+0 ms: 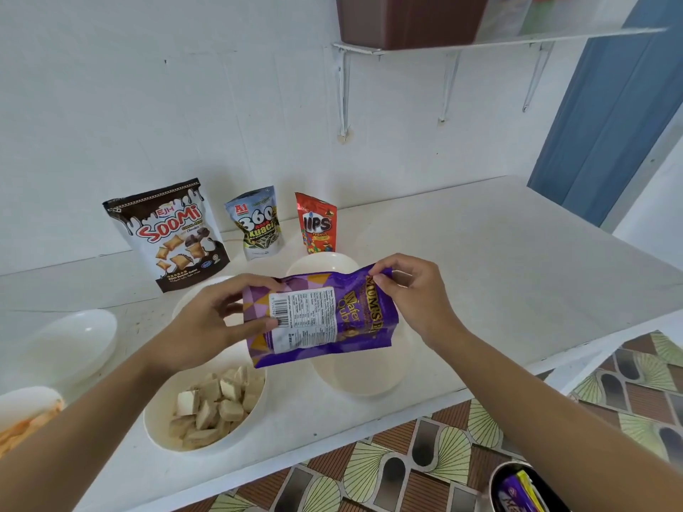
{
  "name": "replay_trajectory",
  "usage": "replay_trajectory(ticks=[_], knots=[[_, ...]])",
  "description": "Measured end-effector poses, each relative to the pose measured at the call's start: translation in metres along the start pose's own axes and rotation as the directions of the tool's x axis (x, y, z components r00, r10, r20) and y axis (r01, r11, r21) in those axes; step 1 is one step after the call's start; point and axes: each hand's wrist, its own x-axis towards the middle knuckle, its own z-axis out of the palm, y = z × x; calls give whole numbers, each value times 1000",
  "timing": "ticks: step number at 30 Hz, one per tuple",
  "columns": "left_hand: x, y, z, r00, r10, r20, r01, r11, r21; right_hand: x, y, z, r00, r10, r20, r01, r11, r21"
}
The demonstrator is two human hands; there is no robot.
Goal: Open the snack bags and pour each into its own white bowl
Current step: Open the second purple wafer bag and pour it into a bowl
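Observation:
A purple wafer-cube bag (325, 319) lies sideways in the air above the bowls. My left hand (210, 319) grips its left end, and my right hand (414, 293) pinches its top right corner. Under the bag's left end, a white bowl (155, 426) holds wafer cubes (214, 404). An empty white bowl (369, 378) sits under the bag's right end. More white bowls stand behind (321, 262) and at the left (74, 345). Against the wall stand three bags: a brown Soomi bag (170, 234), a grey 360 Kuaci bag (257, 223) and a red peanut bag (318, 225).
All of this rests on a white table (499, 260) set against a white wall. A bowl with orange snacks (26, 412) shows at the left edge. A round tin with wrappers (517, 489) sits on the patterned floor at bottom right. A shelf (480, 38) hangs overhead.

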Motion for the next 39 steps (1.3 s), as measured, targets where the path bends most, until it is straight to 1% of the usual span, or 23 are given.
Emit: replay_trajectory(ticks=[5, 7, 10, 14, 19, 22, 24, 31, 34, 37, 39], knots=[[5, 8, -12, 999, 49, -9, -50, 998, -49, -4, 4, 1, 994, -66, 87, 70, 997, -44], [6, 12, -17, 999, 37, -15, -38, 998, -60, -8, 9, 3, 989, -85, 121, 92, 994, -55], [10, 19, -22, 999, 30, 17, -30, 998, -53, -13, 12, 4, 984, -87, 158, 98, 993, -67], [16, 28, -23, 999, 46, 27, -44, 998, -39, -13, 13, 5, 983, -80, 165, 95, 992, -86], [24, 37, -28, 995, 77, 60, -82, 993, 83, -10, 12, 5, 981, -33, 189, 47, 996, -74], [28, 39, -30, 991, 99, 86, -108, 987, 119, -12, 12, 5, 980, -15, 198, 32, 996, -82], [30, 39, -30, 990, 104, 92, -114, 986, 120, -13, 13, 4, 982, -19, 187, 38, 994, -100], [31, 40, -26, 994, 61, 87, -68, 995, 78, -18, 18, 3, 985, -45, 166, 63, 993, -100], [34, 44, -23, 992, 88, 90, -100, 987, 128, -20, 19, 2, 983, -61, 176, 86, 987, -137], [39, 50, -18, 989, 111, 101, -123, 985, 120, -22, 18, 1, 981, -82, 178, 113, 978, -175], [42, 53, -17, 986, 136, 96, -150, 976, 156, -23, 18, 0, 973, -106, 203, 146, 970, -195]])
